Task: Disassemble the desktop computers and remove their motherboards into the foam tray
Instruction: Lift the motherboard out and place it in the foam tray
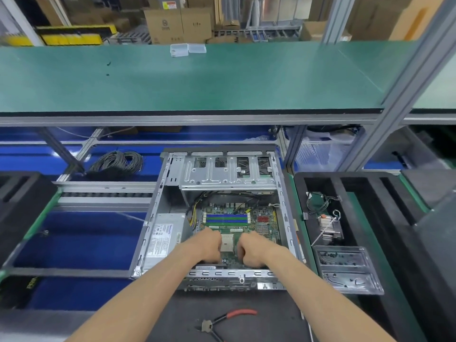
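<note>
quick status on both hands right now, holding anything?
Left hand: fingers curled on the near part of the green motherboard inside the open grey metal computer case.
Right hand: likewise, curled on the motherboard.

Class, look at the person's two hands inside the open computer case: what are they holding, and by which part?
Both the left hand and right hand grip the green motherboard at its near edge, fingers curled on either side of the beige CPU socket.

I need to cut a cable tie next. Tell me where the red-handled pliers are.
In the head view, the red-handled pliers lie on the dark mat at the bottom centre, just in front of the open computer case, between the person's forearms.
</note>
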`<state>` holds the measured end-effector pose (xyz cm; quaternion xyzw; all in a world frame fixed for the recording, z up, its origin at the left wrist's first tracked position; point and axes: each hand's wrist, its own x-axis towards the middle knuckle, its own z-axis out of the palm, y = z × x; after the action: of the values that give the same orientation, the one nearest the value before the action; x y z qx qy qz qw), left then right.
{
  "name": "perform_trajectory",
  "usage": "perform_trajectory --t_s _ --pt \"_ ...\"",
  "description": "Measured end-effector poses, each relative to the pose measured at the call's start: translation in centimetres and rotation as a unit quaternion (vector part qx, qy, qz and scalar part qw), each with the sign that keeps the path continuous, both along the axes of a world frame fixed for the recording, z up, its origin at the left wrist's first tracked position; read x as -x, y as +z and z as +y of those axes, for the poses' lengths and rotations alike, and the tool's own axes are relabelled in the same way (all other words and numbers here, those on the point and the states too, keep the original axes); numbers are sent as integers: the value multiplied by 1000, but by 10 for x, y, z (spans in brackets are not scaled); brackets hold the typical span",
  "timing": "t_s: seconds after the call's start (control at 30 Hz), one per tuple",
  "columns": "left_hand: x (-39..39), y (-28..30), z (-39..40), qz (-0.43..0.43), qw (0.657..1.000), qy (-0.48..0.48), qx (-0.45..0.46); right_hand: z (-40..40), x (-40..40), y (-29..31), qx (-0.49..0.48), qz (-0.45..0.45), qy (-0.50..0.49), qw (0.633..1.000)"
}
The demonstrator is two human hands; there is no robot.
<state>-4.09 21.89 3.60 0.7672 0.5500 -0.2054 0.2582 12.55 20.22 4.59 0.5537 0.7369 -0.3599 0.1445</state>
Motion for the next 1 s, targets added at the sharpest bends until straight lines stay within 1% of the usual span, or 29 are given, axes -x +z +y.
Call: perform_trajectory --t_s 0.07,0.2,0.3,0.37,0.53,0.63,0.73,0.83,1.0 --pt "-1 0 4 5 999 19 -35 1 -1 -4 15 -9 10 1000" --pt "-6 -2 20 -43 986 16 -163 6 1 -7 -4 -26 -1 1000" --pt "-13 -9 37 -33 980 -6 -198 9 1 -6 -31 -42 6 999" --pt "-19 -14 50 -12 984 -7 -179 9 1 -5 -27 -51 28 998" --pt "-28 -25 81 36 995 7 -97 6 2 2 11 -56 75 996" --pt "-28 -26 96 23 999 17 -45 4 3 6 34 -51 83 995" --pt "-27 -27 106 2 1000 21 -11 4 5 9 64 -25 84 994" --pt "-26 -28 110 -17 999 38 10 5 5 11 69 -13 99 993" --pt "-27 -26 114 -15 998 44 30 6 7 11 64 2 129 990"
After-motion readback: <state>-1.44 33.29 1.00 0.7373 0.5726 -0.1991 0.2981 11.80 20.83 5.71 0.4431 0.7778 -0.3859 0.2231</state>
